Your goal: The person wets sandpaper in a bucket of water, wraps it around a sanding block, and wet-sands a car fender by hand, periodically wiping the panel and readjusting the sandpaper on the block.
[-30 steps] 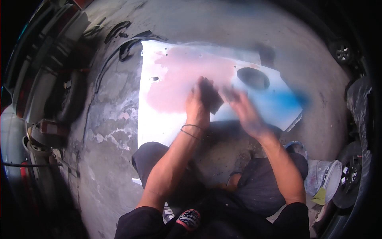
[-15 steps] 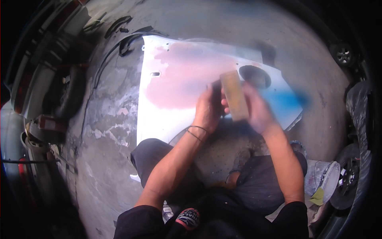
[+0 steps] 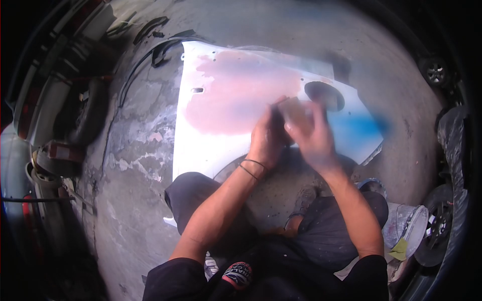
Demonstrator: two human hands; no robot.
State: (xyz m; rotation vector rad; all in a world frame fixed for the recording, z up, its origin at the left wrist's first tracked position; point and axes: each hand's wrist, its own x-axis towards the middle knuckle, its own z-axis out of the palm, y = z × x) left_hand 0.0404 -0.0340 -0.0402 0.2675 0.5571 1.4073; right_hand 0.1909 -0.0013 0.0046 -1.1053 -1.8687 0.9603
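Both hands are raised over a white car fender (image 3: 198, 153) with a pinkish patch (image 3: 231, 95) on its surface. In my right hand (image 3: 317, 143) is a tan rectangular piece (image 3: 296, 110) that looks like sandpaper, blurred by motion. My left hand (image 3: 263, 143), with a thin band at the wrist, is closed round a dark block (image 3: 277, 113) right beside the tan piece. The two things appear to touch. The left fingers are mostly hidden behind the block.
The fender lies on a stained concrete floor (image 3: 135, 200), with an oval opening at its upper right. Black trim strips (image 3: 150, 52) lie at the upper left. Car parts (image 3: 65, 153) line the left side. A whitish bucket (image 3: 401, 220) and a wheel (image 3: 439, 220) stand at the right.
The tan piece has tilted and come closer to the dark block. My right hand has shifted slightly left, its fingers now more over the piece. My left hand has barely moved.
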